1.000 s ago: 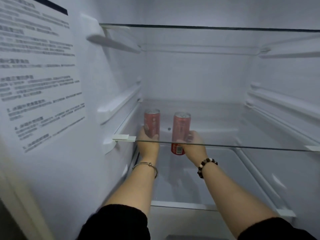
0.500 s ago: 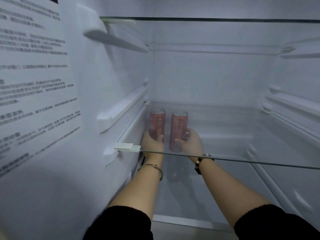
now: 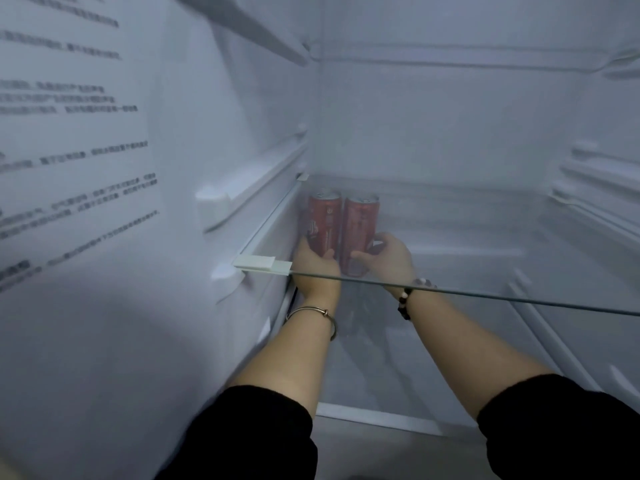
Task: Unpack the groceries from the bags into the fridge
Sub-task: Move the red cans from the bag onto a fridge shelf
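Two slim red cans stand upright side by side at the left of a fridge compartment, under a glass shelf (image 3: 485, 295). My left hand (image 3: 313, 263) grips the left red can (image 3: 325, 221) at its base, close to the left wall. My right hand (image 3: 389, 252) holds the right red can (image 3: 358, 232) low down, fingers curled round its right side. The cans nearly touch each other. Both wrists pass under the shelf's front edge; a metal bangle is on the left wrist, a bead bracelet on the right.
The fridge's left wall (image 3: 86, 237) carries a printed label and moulded shelf rails (image 3: 249, 195). More rails run along the right wall (image 3: 595, 188). A white shelf clip (image 3: 261, 264) sits at the glass shelf's left corner. The white back wall (image 3: 433, 126) is behind the cans.
Both hands have pushed the two cans deeper into the fridge and toward the left wall. The cans have come closer together. My head has moved in and lower.
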